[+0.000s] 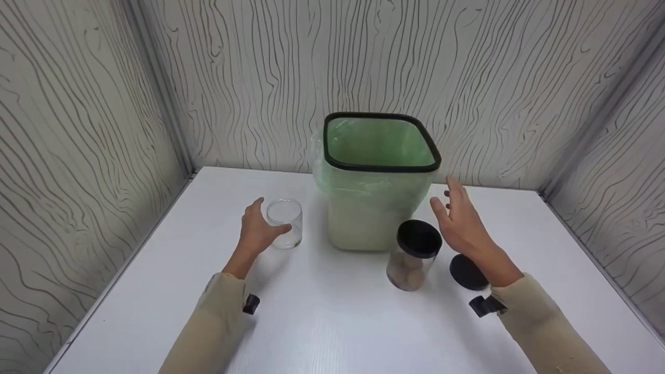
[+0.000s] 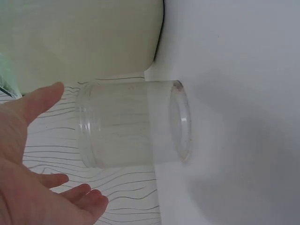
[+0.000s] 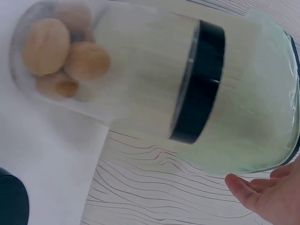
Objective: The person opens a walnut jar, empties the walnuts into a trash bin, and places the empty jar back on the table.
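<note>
A clear, lidless jar [image 1: 292, 231] stands upright on the white table at the left. Beside it is my left hand [image 1: 255, 228], thumb and fingers spread apart; in the left wrist view a gap shows between the fingers [image 2: 86, 199] and the jar. My right hand [image 1: 460, 223] is raised with its fingers apart, holding nothing. Just left of it stands a clear jar with a black lid [image 1: 419, 239], and several round brown things [image 3: 86, 61], which look like walnuts, lie at its bottom. A loose black lid [image 1: 467, 271] lies flat below my right hand, partly hidden by the wrist.
Behind the jars stands a bin [image 1: 363, 218] with a black rim, lined with a green plastic bag [image 1: 358, 143]. Wood-grain patterned panels [image 1: 249, 78] close in the table [image 1: 311, 322] at the back and both sides.
</note>
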`<state>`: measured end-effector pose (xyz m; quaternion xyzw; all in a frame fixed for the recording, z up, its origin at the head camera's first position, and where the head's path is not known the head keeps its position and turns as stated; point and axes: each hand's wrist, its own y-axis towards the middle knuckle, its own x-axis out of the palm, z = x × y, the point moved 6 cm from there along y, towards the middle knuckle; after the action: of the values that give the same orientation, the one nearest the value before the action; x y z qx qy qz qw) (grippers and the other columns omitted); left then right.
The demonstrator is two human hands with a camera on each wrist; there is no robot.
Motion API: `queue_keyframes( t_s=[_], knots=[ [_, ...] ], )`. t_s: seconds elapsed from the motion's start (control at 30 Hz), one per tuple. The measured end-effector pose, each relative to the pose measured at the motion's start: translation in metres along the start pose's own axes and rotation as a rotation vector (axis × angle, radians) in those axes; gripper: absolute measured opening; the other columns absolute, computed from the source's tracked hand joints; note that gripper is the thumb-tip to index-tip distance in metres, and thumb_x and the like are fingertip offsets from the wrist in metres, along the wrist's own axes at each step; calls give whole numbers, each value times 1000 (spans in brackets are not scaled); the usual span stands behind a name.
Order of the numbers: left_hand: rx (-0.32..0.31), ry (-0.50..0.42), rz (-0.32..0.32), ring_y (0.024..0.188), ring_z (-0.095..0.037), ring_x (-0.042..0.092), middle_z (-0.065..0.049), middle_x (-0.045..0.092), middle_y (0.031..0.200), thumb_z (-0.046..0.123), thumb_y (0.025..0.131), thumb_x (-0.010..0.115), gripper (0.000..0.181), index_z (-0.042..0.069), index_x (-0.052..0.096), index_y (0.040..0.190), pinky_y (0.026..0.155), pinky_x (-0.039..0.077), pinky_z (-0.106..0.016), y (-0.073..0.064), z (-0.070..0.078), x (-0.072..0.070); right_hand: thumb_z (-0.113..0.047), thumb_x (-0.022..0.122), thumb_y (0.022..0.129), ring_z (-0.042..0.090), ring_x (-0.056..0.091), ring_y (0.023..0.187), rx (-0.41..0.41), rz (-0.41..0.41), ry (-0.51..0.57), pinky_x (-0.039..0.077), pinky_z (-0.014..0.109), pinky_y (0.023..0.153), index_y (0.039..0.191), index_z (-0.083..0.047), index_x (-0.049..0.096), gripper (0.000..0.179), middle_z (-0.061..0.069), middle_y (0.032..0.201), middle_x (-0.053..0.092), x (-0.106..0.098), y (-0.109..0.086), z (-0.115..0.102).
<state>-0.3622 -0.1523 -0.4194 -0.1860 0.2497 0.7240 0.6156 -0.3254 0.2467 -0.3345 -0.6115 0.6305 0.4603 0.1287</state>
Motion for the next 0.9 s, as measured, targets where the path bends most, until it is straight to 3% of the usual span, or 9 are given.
queue_keyframes(
  t_s=[0.13,0.27,0.57,0.9],
  knots=[
    [64,-31,35,125,-37,38,-24,40,136,26,76,78,87,-3,30,143,100,35,-50,-7,16,-2,-40,39,100,42,36,126,17,-41,11,34,54,99,148,5,12,71,28,148,21,6,-13,11],
    [110,-46,25,126,-35,39,-21,43,136,28,81,73,75,-1,36,140,101,35,-48,-13,30,1,-40,44,98,41,35,127,34,-82,29,33,54,99,148,4,14,73,28,147,24,12,-25,21],
    [199,-51,-46,129,-31,39,-16,44,138,28,84,70,68,1,40,138,103,33,-47,-31,53,14,-39,59,91,45,36,127,83,-183,85,35,56,98,147,6,14,84,28,147,24,25,-50,39],
    [293,-46,-161,128,-30,40,-15,46,137,24,85,70,66,1,40,139,102,34,-45,-49,73,34,-36,74,81,43,36,129,167,-269,165,37,52,98,144,7,19,94,29,145,28,45,-63,63]
  ],
)
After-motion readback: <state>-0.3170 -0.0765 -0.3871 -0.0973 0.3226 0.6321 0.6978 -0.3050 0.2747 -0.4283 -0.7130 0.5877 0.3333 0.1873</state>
